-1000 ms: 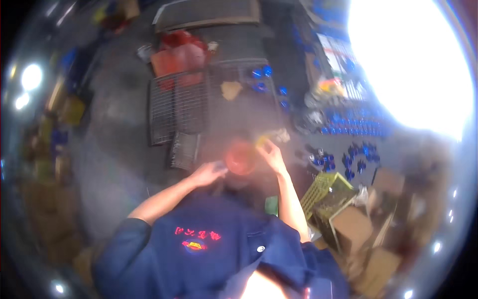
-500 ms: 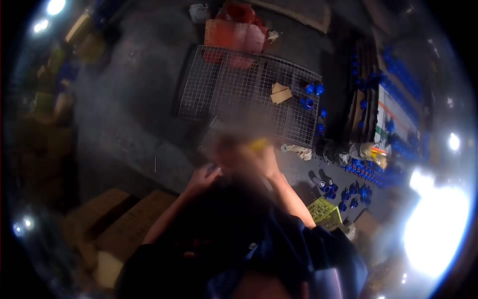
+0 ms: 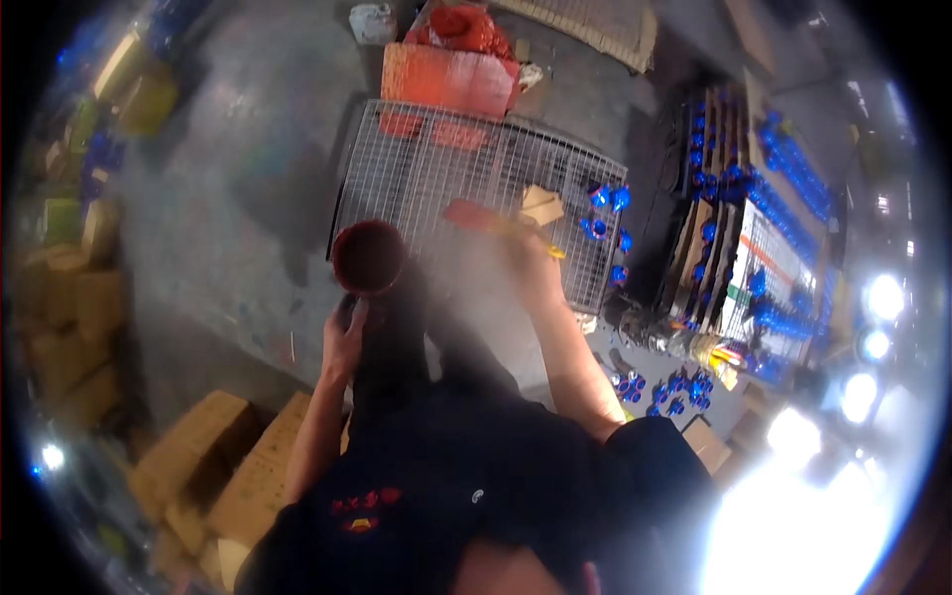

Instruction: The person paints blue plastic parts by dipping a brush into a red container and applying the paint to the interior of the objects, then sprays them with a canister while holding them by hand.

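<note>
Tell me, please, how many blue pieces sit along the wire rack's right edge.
5 blue pieces show: two side by side at the far-right corner of the wire rack, one just below, two farther down; others may be hidden.

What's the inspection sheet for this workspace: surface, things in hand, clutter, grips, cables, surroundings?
Surface: grey floor; metal rack in front of the person.
Things: dark red pot; brush with reddish head and yellow handle, blurred.
Clutter: cardboard pieces on the rack; small blue parts at its right side.
Left grip: holding the pot.
Right grip: holding the brush, blurred.
Cables: nothing seen.
Surroundings: red-stained box beyond the rack; cartons at lower left; glare at lower right.
</note>
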`<state>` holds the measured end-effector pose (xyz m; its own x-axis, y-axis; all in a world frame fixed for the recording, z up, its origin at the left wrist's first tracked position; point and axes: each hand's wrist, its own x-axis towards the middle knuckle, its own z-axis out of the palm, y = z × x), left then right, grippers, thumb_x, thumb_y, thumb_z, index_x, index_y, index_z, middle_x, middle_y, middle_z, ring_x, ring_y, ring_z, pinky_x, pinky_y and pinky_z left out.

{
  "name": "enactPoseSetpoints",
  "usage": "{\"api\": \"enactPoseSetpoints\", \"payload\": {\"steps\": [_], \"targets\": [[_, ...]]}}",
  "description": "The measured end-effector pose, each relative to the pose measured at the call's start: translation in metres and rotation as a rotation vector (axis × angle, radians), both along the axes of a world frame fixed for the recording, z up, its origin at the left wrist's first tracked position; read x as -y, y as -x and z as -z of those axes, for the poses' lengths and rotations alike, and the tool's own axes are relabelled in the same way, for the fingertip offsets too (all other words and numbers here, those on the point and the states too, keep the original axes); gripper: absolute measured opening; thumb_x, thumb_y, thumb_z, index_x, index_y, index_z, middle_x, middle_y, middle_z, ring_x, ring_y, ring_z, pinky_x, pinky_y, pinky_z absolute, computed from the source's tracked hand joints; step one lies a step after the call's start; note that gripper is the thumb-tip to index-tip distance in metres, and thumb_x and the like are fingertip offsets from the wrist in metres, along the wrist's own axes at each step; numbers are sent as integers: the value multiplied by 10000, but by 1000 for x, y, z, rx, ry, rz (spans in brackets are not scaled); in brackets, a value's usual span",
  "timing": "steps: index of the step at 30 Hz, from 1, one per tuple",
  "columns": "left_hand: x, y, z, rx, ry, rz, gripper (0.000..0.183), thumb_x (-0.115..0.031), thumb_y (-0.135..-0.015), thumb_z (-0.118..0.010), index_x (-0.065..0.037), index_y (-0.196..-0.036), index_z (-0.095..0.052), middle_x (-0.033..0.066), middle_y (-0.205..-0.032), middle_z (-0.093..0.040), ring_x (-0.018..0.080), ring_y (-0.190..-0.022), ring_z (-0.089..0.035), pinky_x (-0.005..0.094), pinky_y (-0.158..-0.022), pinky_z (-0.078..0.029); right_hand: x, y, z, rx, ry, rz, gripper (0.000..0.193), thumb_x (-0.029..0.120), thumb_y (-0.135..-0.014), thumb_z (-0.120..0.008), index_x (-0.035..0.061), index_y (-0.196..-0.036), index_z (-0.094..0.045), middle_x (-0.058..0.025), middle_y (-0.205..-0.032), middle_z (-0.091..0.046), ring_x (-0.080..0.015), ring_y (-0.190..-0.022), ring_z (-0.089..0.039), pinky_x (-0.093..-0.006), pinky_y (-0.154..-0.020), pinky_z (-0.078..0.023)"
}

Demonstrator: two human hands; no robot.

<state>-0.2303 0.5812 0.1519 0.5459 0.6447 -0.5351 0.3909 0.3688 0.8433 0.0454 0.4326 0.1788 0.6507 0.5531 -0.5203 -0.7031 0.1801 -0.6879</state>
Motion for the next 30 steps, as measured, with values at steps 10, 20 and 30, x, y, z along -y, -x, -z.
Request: {"api": "enactPoseSetpoints", "payload": {"steps": [10, 20, 30], "targets": [[-124, -133, 58, 55, 101, -65, 372, -333, -1013, -516, 14, -1129, -585, 117, -964, -699, 172, -807, -681, 279, -704, -533, -119, -184, 65, 173, 95, 317, 193, 99, -844, -756, 46, -1009, -671, -5, -755, -610, -96, -563, -515, -233, -486, -412], [-341, -322, 186, -51, 227, 57, 335, -298, -998, -543, -8, -1163, -577, 48, -946, -683, 132, -828, -654, 262, -750, -496, -400, -406, 224, 238, 447, 237, 261, 228, -929, -598, 25, -1085, -650, -57, -797, -674, -109, -591, -588, -242, -497, -426], [-468, -375, 244, -180, 256, 5, 319, -257, -1007, -535, 28, -1136, -599, 100, -993, -695, 163, -863, -676, 292, -783, -523, -584, -519, 450, 628, 1187, -61, 229, 283, -885, -640, 142, -1055, -698, -102, -968, -724, -280, -894, -698, -403, -786, -552]]}}
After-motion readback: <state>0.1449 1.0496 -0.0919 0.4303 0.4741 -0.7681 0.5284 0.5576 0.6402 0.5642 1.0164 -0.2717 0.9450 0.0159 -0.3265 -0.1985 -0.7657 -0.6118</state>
